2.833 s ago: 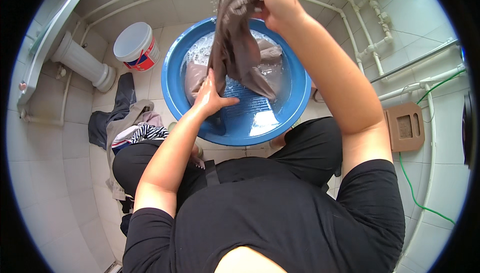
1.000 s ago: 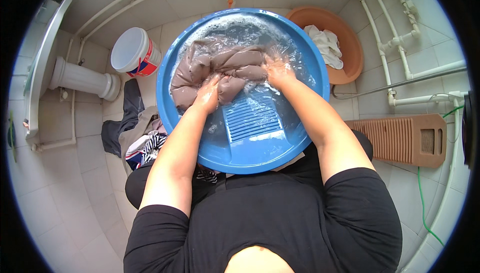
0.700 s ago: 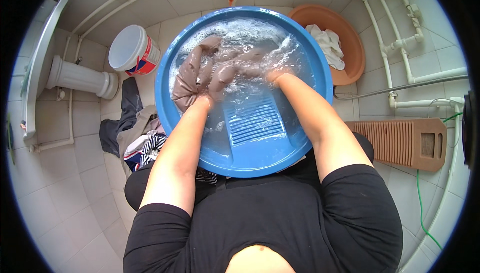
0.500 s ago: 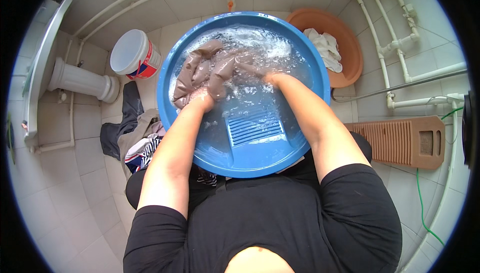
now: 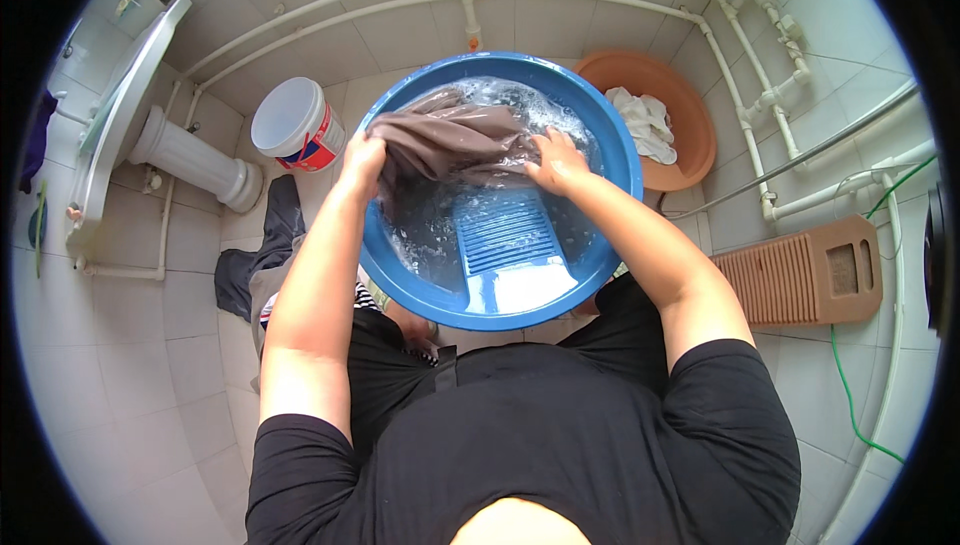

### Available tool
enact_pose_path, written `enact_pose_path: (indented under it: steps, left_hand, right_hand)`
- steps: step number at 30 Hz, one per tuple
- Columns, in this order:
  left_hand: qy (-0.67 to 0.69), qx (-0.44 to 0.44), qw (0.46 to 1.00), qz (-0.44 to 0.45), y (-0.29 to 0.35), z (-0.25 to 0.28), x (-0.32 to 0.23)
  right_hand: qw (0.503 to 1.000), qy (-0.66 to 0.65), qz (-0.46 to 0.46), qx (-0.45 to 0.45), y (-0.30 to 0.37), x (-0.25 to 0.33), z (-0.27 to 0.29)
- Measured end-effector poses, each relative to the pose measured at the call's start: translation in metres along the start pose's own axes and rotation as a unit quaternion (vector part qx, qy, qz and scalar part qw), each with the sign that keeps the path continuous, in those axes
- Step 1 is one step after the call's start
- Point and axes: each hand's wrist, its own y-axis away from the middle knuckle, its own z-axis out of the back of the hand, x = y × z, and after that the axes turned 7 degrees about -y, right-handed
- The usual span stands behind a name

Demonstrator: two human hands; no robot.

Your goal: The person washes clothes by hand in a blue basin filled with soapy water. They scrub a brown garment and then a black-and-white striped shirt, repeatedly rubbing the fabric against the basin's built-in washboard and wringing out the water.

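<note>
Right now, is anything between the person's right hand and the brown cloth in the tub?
Nothing visible: the right hand is at the edge of the brown cloth; the blue washboard lies on the near side.

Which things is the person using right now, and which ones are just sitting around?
In use:
grey-brown cloth, gripped by the left hand; right hand at its edge
blue basin of sudsy water

Just around:
white bucket
orange basin with white cloth
brown washboard
dark clothing
</note>
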Motion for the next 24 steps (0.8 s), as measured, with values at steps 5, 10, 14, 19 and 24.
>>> enact_pose_path:
  steps: [5,10,14,19,24]
  left_hand:
    - [0.277,0.098,0.951,-0.097,0.043,-0.014,-0.101]
    - [0.399,0.193,0.877,-0.184,0.085,-0.037,-0.16]
    - [0.464,0.236,0.837,-0.169,0.133,-0.048,-0.18]
    - [0.513,0.253,0.806,-0.154,0.172,-0.058,-0.177]
    - [0.616,0.243,0.743,-0.1,0.157,-0.028,-0.142]
  right_hand:
    - [0.995,0.004,0.078,-0.063,0.03,0.037,0.004]
    - [0.986,-0.125,0.018,-0.106,0.031,0.064,0.014]
    - [0.976,-0.175,-0.066,-0.109,0.026,0.088,0.026]
    - [0.924,-0.345,-0.008,-0.166,-0.018,0.071,-0.004]
    - [0.56,-0.809,0.004,-0.178,-0.042,0.039,0.0]
